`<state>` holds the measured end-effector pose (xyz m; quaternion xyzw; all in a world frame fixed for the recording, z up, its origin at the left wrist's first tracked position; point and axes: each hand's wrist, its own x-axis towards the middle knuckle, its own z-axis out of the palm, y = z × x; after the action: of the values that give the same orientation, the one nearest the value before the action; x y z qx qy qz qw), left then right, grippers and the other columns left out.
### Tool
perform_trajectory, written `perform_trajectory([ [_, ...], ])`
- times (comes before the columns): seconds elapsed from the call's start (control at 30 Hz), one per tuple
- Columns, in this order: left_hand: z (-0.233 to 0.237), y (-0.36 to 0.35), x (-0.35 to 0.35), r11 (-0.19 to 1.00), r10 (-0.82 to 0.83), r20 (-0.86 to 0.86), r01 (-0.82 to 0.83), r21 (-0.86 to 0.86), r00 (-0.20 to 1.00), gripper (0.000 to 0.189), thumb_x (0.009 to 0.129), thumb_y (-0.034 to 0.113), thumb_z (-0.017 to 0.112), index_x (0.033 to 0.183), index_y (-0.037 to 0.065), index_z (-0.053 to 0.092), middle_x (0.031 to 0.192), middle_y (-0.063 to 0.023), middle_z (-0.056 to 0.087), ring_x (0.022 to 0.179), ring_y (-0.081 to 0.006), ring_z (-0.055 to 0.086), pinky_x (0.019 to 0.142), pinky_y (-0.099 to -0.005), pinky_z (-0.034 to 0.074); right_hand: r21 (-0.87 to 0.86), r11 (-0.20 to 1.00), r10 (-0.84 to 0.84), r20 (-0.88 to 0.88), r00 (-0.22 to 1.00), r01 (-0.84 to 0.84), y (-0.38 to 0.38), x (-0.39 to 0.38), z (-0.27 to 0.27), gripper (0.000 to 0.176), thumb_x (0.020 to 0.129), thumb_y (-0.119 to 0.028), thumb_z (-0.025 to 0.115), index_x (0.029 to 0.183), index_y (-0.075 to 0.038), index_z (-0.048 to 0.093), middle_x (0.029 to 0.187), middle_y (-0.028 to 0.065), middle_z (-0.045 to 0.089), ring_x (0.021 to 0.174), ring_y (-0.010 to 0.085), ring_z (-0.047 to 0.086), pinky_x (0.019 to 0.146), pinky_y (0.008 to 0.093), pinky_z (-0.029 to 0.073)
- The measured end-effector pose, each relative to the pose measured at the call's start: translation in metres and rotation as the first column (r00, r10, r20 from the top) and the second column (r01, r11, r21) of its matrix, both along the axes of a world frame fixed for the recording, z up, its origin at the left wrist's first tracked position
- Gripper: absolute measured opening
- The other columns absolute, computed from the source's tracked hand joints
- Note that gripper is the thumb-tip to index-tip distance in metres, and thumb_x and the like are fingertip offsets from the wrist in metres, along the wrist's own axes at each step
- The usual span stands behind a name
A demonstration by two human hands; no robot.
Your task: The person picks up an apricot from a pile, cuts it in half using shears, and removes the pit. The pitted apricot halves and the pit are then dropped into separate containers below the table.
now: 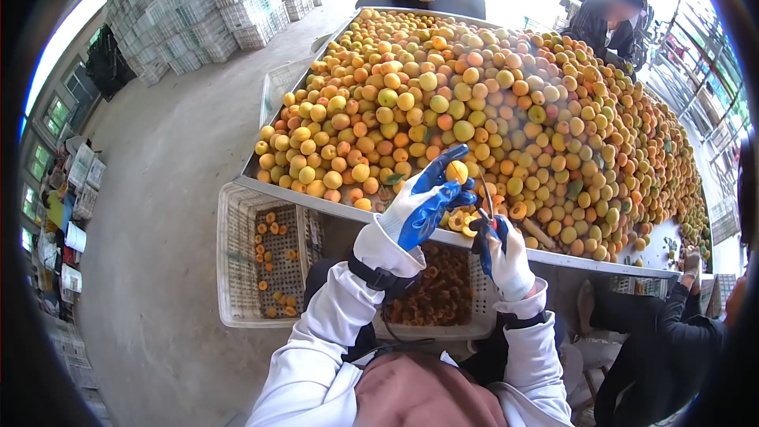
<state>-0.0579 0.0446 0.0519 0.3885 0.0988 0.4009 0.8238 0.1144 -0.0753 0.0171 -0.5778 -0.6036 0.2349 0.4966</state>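
My left hand [427, 204], in a white glove with a blue coated palm, holds a yellow apricot [456, 172] at its fingers above the near edge of the fruit pile. My right hand [506, 259], gloved in the same way, is closed around a small knife [488, 199]. The thin, slightly curved blade points up and away, just right of the apricot; a bit of red handle shows at the fingers. Cut apricot halves [457, 220] lie at the table edge between my hands. Behind them spreads a large heap of whole apricots [474, 103].
Below the metal table's edge [348, 212] stand a white crate [225, 269] with some apricot halves on the left and another crate [484, 300] full of dark orange pieces. Stacked crates [198, 16] fill the back left. Several people sit around the table.
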Motion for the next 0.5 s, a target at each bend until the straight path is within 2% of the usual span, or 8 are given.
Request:
perform_trajectory([
  [0.07,0.003,-0.002,-0.002,0.999,0.003,-0.012,-0.003,0.041,1.000,0.057,0.101,0.016,0.061,0.151,-0.001,0.038,0.109,-0.0087,0.065,0.102,-0.0189,0.065,0.098,-0.0376,0.054,-0.012,1.000,0.017,0.005,1.000,-0.017,-0.002,0.000,0.008,0.019,0.099,0.002,0.045,0.110,0.004,0.060,0.078,0.0084,0.060,0.069,0.0178,0.056,0.067,0.0301,0.047],
  [0.13,0.005,-0.002,-0.004,0.959,0.085,-0.211,-0.022,0.284,0.974,0.057,0.099,0.012,0.063,0.149,-0.002,0.040,0.111,-0.0099,0.067,0.102,-0.0180,0.065,0.098,-0.0349,0.053,0.004,0.996,0.085,0.122,0.989,-0.086,-0.004,0.001,0.013,0.019,0.094,0.005,0.047,0.108,0.004,0.060,0.077,0.0134,0.061,0.069,0.0248,0.060,0.067,0.0320,0.048],
  [0.17,0.007,-0.003,-0.005,0.958,0.086,-0.212,-0.022,0.285,0.974,0.057,0.099,0.012,0.063,0.149,-0.002,0.040,0.111,-0.0099,0.067,0.102,-0.0180,0.065,0.098,-0.0349,0.053,0.005,0.996,0.086,0.121,0.989,-0.087,-0.005,0.000,0.016,0.019,0.094,0.005,0.047,0.108,0.004,0.060,0.077,0.0134,0.061,0.069,0.0248,0.060,0.067,0.0320,0.048],
  [0.23,0.009,-0.005,-0.005,0.957,0.114,-0.258,-0.037,0.287,0.960,0.051,0.097,0.004,0.064,0.146,-0.001,0.047,0.119,-0.0088,0.066,0.101,-0.0137,0.066,0.095,-0.0277,0.051,-0.019,0.997,0.073,0.102,0.992,-0.071,-0.006,-0.004,0.020,0.022,0.090,0.007,0.047,0.107,0.003,0.061,0.077,0.0163,0.062,0.070,0.0311,0.061,0.069,0.0332,0.048],
  [0.37,0.008,-0.003,-0.007,0.959,0.121,-0.252,-0.047,0.280,0.960,0.051,0.096,0.003,0.066,0.144,-0.001,0.049,0.120,-0.0099,0.066,0.106,-0.0152,0.066,0.096,-0.0277,0.051,-0.023,0.998,0.061,0.126,0.990,-0.059,-0.008,-0.002,0.017,0.024,0.090,0.007,0.046,0.107,0.002,0.062,0.080,0.0162,0.064,0.072,0.0325,0.062,0.070,0.0335,0.049],
  [0.43,0.009,-0.002,-0.009,0.957,0.087,-0.245,-0.013,0.289,0.966,0.052,0.097,0.003,0.064,0.145,-0.004,0.046,0.122,-0.0141,0.067,0.112,-0.0214,0.066,0.103,-0.0338,0.051,-0.019,0.996,0.084,0.130,0.988,-0.082,-0.009,-0.002,0.018,0.026,0.089,0.008,0.045,0.108,0.002,0.063,0.081,0.0159,0.064,0.072,0.0321,0.062,0.071,0.0338,0.049],
  [0.5,0.011,-0.001,-0.011,0.958,0.080,-0.246,-0.006,0.287,0.966,0.053,0.096,0.002,0.063,0.145,-0.004,0.046,0.124,-0.0148,0.066,0.114,-0.0222,0.066,0.104,-0.0342,0.051,-0.034,0.996,0.085,0.146,0.986,-0.081,-0.009,0.000,0.018,0.027,0.089,0.008,0.046,0.108,0.001,0.063,0.082,0.0159,0.065,0.072,0.0316,0.062,0.070,0.0336,0.049],
])
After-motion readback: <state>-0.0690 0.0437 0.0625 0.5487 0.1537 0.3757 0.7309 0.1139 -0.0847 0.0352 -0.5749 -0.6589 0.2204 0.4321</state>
